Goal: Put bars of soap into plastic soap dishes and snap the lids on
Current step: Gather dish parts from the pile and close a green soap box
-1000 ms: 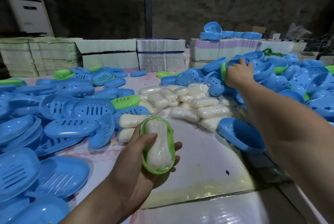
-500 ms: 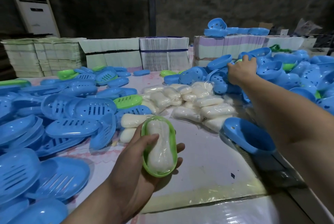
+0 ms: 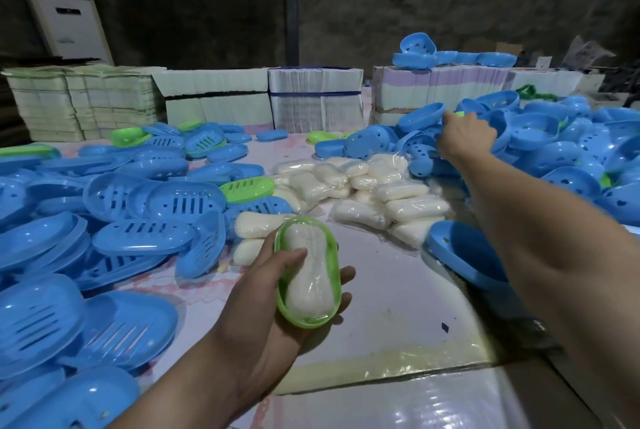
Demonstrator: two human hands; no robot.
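Head view: a green soap dish (image 3: 308, 273) is held in the left hand (image 3: 263, 293) over the near middle of the table (image 3: 398, 318); the fingers are curled under the dish and the thumb (image 3: 294, 255) is pressed on the wrapped bar of soap (image 3: 308, 281) lying inside it; no lid is on this dish. The right hand (image 3: 464, 138) is stretched to the far right part of the table, into a heap of blue dish bottoms (image 3: 568, 151); its fingers are curled at a green piece (image 3: 459, 114) of which only an edge is seen; whether that piece is actually pinched cannot be told, since the fingertips are hidden behind the back of the hand. A pile of wrapped soap bars (image 3: 367, 186) is seen at the middle of the table, between the two heaps; two more bars (image 3: 256, 224) lie just beside the held dish, toward the left. A heap of blue slotted lids (image 3: 138, 231) is spread along the left edge, with a green slotted lid (image 3: 247, 188) on its inner side. One blue dish bottom (image 3: 464, 255) lies apart, near the right forearm. Stacks of flat printed card (image 3: 315, 99) are ranged along the far edge; a white standing air conditioner (image 3: 62, 9) is seen beyond the far left corner.
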